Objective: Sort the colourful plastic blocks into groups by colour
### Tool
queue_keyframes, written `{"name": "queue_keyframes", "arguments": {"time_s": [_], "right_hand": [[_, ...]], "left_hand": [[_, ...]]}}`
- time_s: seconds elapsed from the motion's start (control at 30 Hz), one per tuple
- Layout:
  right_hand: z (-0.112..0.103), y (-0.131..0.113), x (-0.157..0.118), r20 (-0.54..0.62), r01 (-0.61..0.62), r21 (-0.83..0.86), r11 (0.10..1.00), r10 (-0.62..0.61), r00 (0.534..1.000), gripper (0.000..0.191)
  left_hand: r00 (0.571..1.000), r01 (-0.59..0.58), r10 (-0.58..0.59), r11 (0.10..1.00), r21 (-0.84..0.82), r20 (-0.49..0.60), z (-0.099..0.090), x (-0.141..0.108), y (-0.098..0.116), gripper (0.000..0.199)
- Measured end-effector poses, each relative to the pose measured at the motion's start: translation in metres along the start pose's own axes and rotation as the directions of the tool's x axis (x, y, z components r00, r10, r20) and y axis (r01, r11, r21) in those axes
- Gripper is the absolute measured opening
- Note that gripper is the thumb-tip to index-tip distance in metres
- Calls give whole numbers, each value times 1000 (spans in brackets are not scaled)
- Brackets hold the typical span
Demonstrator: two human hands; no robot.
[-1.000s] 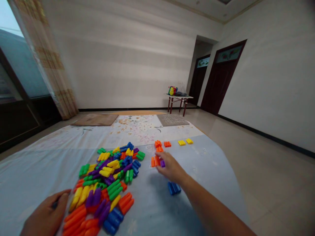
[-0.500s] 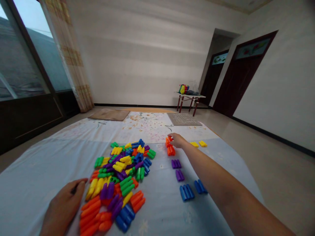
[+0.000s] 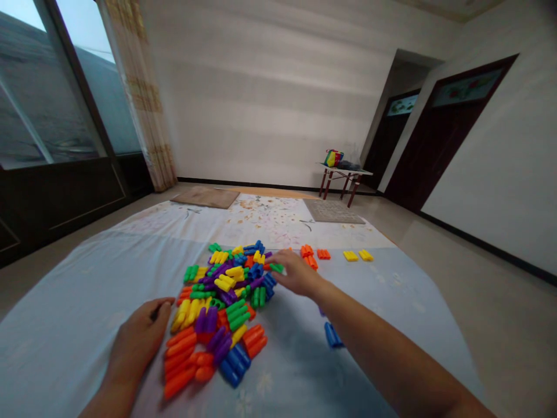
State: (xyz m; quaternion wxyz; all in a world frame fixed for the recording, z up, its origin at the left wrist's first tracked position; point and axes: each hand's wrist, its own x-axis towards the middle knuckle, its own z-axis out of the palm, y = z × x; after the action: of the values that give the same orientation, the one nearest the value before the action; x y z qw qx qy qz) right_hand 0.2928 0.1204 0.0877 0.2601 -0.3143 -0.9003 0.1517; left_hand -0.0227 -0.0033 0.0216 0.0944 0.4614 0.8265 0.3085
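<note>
A pile of colourful plastic blocks (image 3: 226, 284) in orange, yellow, green, purple and blue lies on the light blue cloth. My right hand (image 3: 292, 271) reaches over the pile's right edge, fingers apart near a green block (image 3: 277, 267). My left hand (image 3: 141, 331) rests on the cloth left of the pile, its fingers pressed together; what they hold, if anything, is hidden. Beyond my right hand sit orange blocks (image 3: 308, 255) and one more orange block (image 3: 324, 254). Two yellow blocks (image 3: 350, 255) are farther right. A blue block (image 3: 333, 335) is partly covered by my right forearm.
The cloth (image 3: 108, 278) covers a round-edged table. At its far side lie a brown board (image 3: 206, 197) and a grey patterned mat (image 3: 334, 211). A small side table (image 3: 348, 169) with a colourful bag (image 3: 333, 158) stands by the far wall.
My right hand has moved left and nearer, from the orange blocks to the pile. An orange block now lies beside the other orange ones. The view has shifted slightly.
</note>
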Motion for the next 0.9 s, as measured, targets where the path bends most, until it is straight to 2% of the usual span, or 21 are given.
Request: {"name": "queue_keyframes", "arguments": {"time_s": [0.07,0.17,0.3,0.43,0.57,0.73,0.83,0.9], "right_hand": [[16,-25,-5,47,80,54,995,-82,995,28],[32,-48,-6,133,120,88,989,-131,982,30],[42,-58,-3,247,159,60,985,-169,954,37],[45,-59,-2,324,148,-4,989,-139,936,42],[40,-56,-8,309,54,3,999,-53,950,45],[27,-38,-28,166,-138,156,978,112,980,24],[20,-24,-43,121,-238,207,949,217,969,19],[15,-17,-51,168,-293,184,938,264,950,20]], "left_hand": [[1000,-6,6,1000,-3,2,0,0,0,48],[1000,-3,3,1000,-11,20,1,0,-2,50],[999,-9,9,1000,-19,32,2,1,-3,50],[999,5,-3,1000,-29,42,1,2,-4,51],[999,-7,10,999,-50,42,1,3,-6,51],[999,-13,14,999,-33,39,3,4,-8,49],[999,-32,33,999,-33,20,3,3,-7,46],[999,-52,53,998,-28,14,2,1,-5,45]]}}
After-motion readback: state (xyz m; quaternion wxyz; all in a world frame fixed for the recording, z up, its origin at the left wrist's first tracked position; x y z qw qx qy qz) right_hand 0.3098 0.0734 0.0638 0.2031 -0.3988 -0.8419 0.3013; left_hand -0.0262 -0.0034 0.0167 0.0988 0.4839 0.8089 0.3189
